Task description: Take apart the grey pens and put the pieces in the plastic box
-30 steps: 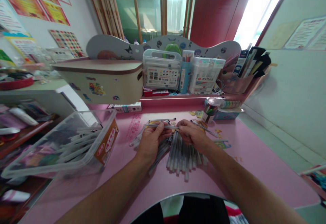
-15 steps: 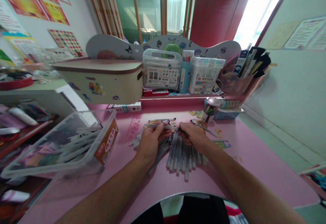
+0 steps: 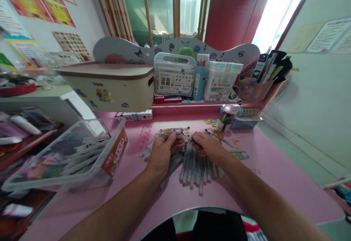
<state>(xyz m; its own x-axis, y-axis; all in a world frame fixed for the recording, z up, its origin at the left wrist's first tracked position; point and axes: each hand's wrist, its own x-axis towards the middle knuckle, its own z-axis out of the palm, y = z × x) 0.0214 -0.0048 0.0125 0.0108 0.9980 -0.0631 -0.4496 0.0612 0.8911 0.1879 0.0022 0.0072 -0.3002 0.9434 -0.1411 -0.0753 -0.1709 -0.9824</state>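
My left hand [image 3: 161, 154] is closed, pinching a slim translucent pen [image 3: 182, 136] between thumb and fingers. The pen lies nearly level, its dark tip pointing right. At that tip my right hand [image 3: 207, 145] is closed, fingertips pressed together; what they grip, perhaps the tip or a small cap, is too small to tell. Below both hands, a fanned bundle of clear-barrelled pens [image 3: 196, 173] rests on the pink desk [image 3: 263, 186]. More pens [image 3: 172, 166] lie partly hidden under my left hand, and one loose pen [image 3: 223, 138] lies beyond my right hand.
At left stands a clear plastic bin [image 3: 68, 180] with many pens inside. A lidded cream box [image 3: 115, 93], marker cases [image 3: 175, 76] and a blue pencil tube [image 3: 199, 84] line the shelf. A clear jar [image 3: 227, 118] stands at the desk's back right.
Hardly anything differs. My right hand has shifted very slightly left; my left hand keeps the pen in the same place.
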